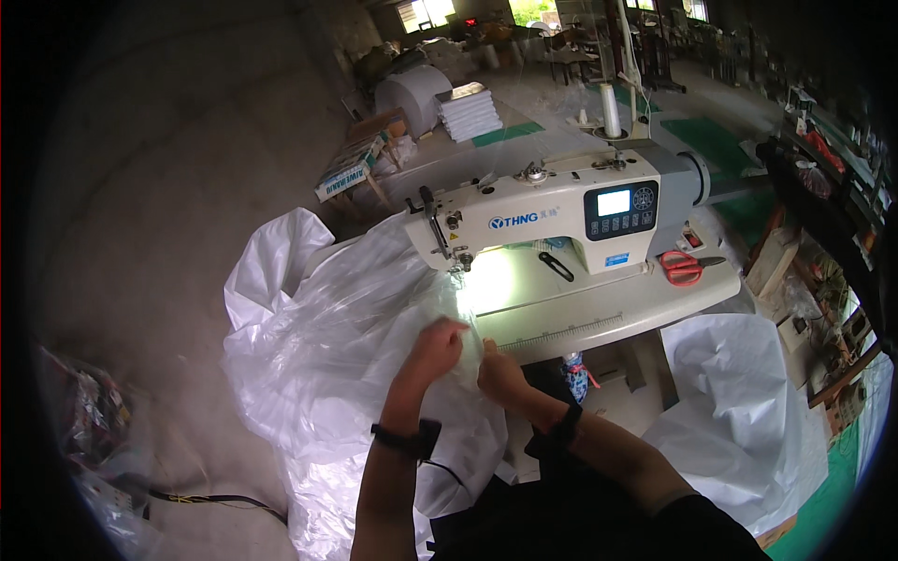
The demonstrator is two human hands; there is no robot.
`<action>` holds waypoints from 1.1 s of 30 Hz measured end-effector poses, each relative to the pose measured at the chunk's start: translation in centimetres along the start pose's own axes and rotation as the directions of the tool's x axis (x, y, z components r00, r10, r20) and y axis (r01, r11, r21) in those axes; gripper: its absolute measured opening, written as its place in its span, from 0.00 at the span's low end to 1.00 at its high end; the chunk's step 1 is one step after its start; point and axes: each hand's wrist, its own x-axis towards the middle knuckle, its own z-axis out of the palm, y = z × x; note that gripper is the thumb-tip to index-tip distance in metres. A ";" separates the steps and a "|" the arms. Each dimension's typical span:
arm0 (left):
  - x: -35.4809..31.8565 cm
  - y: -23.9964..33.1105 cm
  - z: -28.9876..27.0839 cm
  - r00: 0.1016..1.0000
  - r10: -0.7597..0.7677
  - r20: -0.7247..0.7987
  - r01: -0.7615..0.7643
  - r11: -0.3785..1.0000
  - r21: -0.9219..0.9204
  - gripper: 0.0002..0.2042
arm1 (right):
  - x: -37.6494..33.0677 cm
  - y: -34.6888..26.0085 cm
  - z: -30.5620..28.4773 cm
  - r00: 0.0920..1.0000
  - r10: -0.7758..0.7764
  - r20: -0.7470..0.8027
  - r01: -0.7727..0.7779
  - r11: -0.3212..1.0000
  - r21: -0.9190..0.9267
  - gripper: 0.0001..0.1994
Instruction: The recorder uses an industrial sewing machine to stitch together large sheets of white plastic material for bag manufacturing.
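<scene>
Both my left hand (434,349) and right hand (502,376) pinch crumpled white plastic sheeting (318,374), probably light, slippery, handiest by the edge between them.

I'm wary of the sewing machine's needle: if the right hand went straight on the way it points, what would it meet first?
Probably the white plastic sheet, right beside the right hand; the sewing machine, at its needle end, seems to lie farther on, though depth is unclear.
</scene>
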 end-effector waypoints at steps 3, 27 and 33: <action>3.0 -3.1 2.3 0.997 -0.068 0.044 0.048 0.935 0.352 0.11 | -0.2 -0.3 0.3 0.988 -0.091 -0.121 0.079 0.991 -0.105 0.27; -11.3 -9.1 -6.5 0.875 -0.347 -0.337 0.482 0.691 0.540 0.21 | 8.9 -3.6 0.0 0.995 -0.050 0.081 0.089 0.783 -0.615 0.24; -7.3 -14.4 -6.5 0.889 -0.379 -0.258 0.457 0.688 0.564 0.19 | 12.3 -3.1 0.1 0.999 -0.029 0.035 0.044 0.806 -0.591 0.20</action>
